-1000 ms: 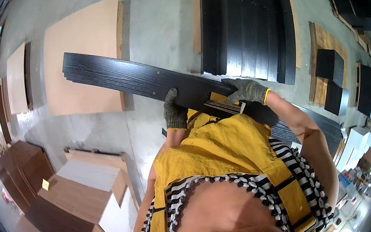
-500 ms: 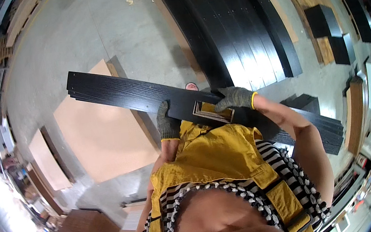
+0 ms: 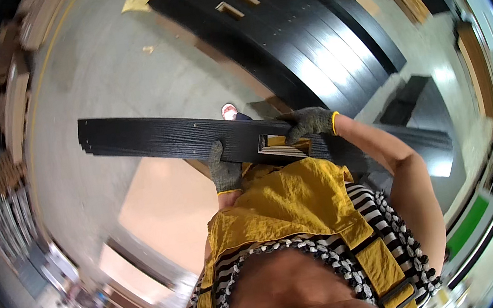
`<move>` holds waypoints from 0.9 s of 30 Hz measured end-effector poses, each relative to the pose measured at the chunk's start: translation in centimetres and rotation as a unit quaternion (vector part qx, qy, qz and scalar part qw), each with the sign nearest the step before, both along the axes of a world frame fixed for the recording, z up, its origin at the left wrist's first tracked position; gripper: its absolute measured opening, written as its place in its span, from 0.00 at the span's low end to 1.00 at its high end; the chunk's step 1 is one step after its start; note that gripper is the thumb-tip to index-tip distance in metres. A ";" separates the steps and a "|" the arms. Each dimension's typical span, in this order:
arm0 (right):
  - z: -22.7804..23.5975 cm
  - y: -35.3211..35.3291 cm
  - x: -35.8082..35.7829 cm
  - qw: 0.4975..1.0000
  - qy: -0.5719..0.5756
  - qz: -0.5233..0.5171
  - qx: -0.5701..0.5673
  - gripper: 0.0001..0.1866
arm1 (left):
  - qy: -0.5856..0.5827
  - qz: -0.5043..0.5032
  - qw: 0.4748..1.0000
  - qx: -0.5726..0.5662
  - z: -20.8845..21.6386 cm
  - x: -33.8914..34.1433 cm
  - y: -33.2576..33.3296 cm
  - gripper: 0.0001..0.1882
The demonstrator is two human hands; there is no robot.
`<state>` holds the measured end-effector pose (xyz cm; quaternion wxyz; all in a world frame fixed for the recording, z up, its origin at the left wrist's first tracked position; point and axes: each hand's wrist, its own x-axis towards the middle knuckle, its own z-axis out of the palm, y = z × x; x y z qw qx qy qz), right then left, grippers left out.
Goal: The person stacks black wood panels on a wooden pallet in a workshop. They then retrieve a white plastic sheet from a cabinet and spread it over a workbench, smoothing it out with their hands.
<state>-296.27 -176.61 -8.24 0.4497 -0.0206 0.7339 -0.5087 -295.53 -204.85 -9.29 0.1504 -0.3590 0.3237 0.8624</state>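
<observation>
Nearest, one yellow bib apron over a black-and-white striped top. Against its front, at waist height: one stack of black wood-grain boards, held crosswise, pierced by a rectangular cut-out whose pale layered edges showed. The ends at the left were stepped, not flush.

Left hand, in a grey knitted glove: closed on the stack's near edge, thumb up on the upper face, fingers hidden beneath. Right hand, gloved alike with a yellow cuff: closed over the far edge beside the cut-out; whether its fingertips entered the opening could not be told.

Hazard, as judged: the boards appeared unbound, so a slackened grip or a tilt could have let one slide out and drop toward the shoe below; a quick turn could have swung the long ends into neighbouring stock.

Beyond, on the floor: one beige panel; one pile of black slotted panels, glossy under the lights. Farther right: one green panel, partly seen.
</observation>
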 end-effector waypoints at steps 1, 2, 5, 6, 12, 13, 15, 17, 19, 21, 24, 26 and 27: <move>-0.2 -0.7 -0.5 0.999 0.015 0.012 0.036 0.46 | 0.007 -0.013 1.000 0.022 -0.2 -1.0 -0.8 0.32; -1.2 -1.0 -1.8 0.997 0.008 0.027 0.076 0.48 | -0.006 -0.024 0.999 0.049 -1.0 -2.6 -1.3 0.31; -0.8 -2.1 -3.2 0.996 -0.037 -0.006 0.080 0.48 | -0.035 -0.076 0.994 0.072 -1.2 -5.5 -2.6 0.30; -1.0 -2.9 -3.9 0.995 -0.058 -0.027 0.070 0.46 | -0.049 -0.100 0.991 0.077 -1.8 -7.2 -3.0 0.30; -2.7 -5.7 -5.5 0.989 -0.091 -0.118 -0.022 0.36 | -0.082 -0.136 0.984 0.079 -4.2 -11.8 -6.4 0.28; -2.4 -6.1 -6.0 0.985 -0.107 -0.130 -0.031 0.36 | -0.079 -0.145 0.983 0.079 -4.0 -12.3 -6.6 0.28; -2.3 -6.5 -6.0 0.977 -0.135 -0.152 -0.061 0.36 | -0.074 -0.155 0.982 0.078 -3.6 -14.2 -7.0 0.28; -2.8 -6.7 -5.5 0.975 -0.145 -0.151 -0.071 0.39 | -0.066 -0.168 0.981 0.076 -3.9 -13.7 -7.1 0.27; -2.7 -6.8 -4.3 0.978 -0.131 -0.157 -0.052 0.39 | -0.058 -0.181 0.979 0.070 -4.0 -13.1 -7.2 0.27; -2.2 -6.8 -5.0 0.980 -0.106 -0.160 -0.046 0.40 | -0.044 -0.183 0.980 0.066 -3.6 -14.1 -7.0 0.27; -1.9 -6.5 -5.7 0.978 -0.094 -0.178 -0.057 0.41 | -0.046 -0.184 0.978 0.083 -2.0 -16.0 -6.3 0.26; -1.3 -6.2 -6.8 0.978 -0.099 -0.173 -0.062 0.42 | -0.055 -0.176 0.978 0.099 -0.7 -17.1 -6.1 0.25; -1.4 -6.0 -7.1 0.982 -0.084 -0.166 -0.031 0.42 | -0.063 -0.174 0.976 0.110 -0.5 -17.4 -5.9 0.24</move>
